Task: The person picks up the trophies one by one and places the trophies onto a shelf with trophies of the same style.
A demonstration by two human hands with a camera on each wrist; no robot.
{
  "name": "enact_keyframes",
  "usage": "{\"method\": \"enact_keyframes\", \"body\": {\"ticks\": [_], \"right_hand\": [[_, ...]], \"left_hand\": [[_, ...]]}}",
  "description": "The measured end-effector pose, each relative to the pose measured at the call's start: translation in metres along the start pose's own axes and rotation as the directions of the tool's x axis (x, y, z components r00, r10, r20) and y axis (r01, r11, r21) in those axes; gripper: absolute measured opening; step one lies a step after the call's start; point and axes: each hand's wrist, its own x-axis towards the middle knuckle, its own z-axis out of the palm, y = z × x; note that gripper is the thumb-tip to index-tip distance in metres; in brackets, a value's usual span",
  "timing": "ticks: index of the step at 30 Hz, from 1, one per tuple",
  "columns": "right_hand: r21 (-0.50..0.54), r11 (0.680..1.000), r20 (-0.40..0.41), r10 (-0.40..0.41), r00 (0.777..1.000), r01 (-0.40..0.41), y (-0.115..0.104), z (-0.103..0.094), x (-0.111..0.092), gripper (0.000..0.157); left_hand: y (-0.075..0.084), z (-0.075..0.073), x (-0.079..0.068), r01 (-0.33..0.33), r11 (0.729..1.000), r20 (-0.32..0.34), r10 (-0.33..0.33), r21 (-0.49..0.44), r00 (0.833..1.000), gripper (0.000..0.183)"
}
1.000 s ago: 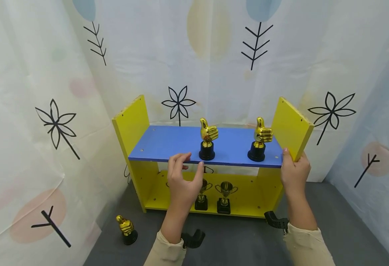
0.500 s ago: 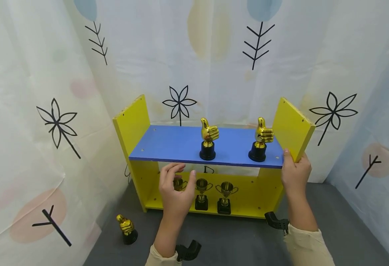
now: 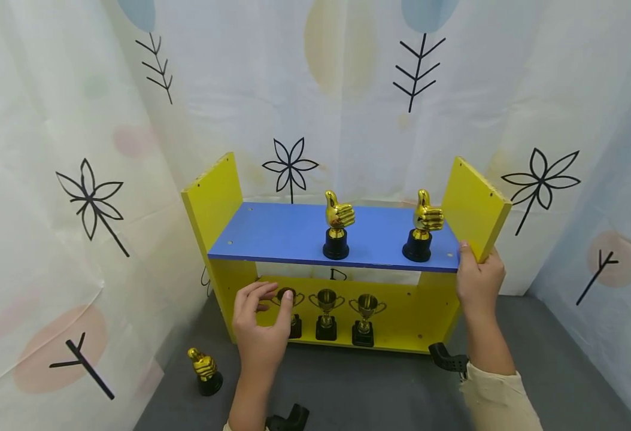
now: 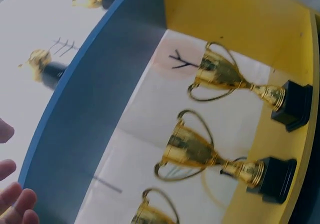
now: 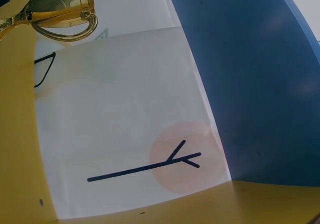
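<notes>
My left hand (image 3: 261, 326) hovers before the lower shelf, holding nothing, fingers loosely bent and thumb apart. Just behind it stands a gold cup trophy (image 3: 296, 326), partly hidden by the fingers. Two more cup trophies, a middle one (image 3: 326, 302) and a right one (image 3: 366, 306), stand upright beside it. With my right hand (image 3: 479, 281) I grip the front edge of the yellow side panel (image 3: 474, 203) on the shelf unit's right. On the blue shelf (image 3: 278, 230) stand two gold thumbs-up trophies, one near the middle (image 3: 339, 215) and one at the right (image 3: 425, 218).
A third thumbs-up trophy (image 3: 205, 371) stands on the grey floor (image 3: 369, 389), left of the shelf unit. The unit's left yellow panel (image 3: 215, 203) rises above the blue shelf. Patterned white curtains (image 3: 348, 120) hang behind and at both sides.
My left hand has moved down and left, away from the middle thumbs-up trophy on the blue shelf, uncovering cup trophies below. My right hand keeps its grip on the side panel.
</notes>
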Motion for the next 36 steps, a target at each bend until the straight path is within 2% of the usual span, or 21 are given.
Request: {"method": "enact_keyframes", "body": {"ticks": [7,17,24,36], "right_hand": [[-0.006,1.000,0.001,0.012,1.000,-0.012,-0.001,0.000,0.000,0.047],[-0.002,1.000,0.001,0.017,1.000,-0.017,-0.001,-0.001,0.003,0.048],[-0.006,1.000,0.007,0.012,1.000,-0.012,0.001,0.001,0.001,0.049],[0.000,1.000,-0.014,-0.012,1.000,0.012,0.001,0.001,0.001,0.046]], "left_hand": [[-0.004,-0.032,-0.003,0.076,0.994,-0.047,-0.073,0.077,0.996,0.024],[-0.015,-0.069,-0.005,0.131,0.972,-0.091,-0.115,0.195,0.989,0.019],[-0.025,-0.093,-0.012,0.225,0.930,-0.122,-0.197,0.292,0.973,0.020],[-0.040,-0.118,-0.021,0.388,0.831,-0.207,-0.331,0.399,0.921,0.025]]}}
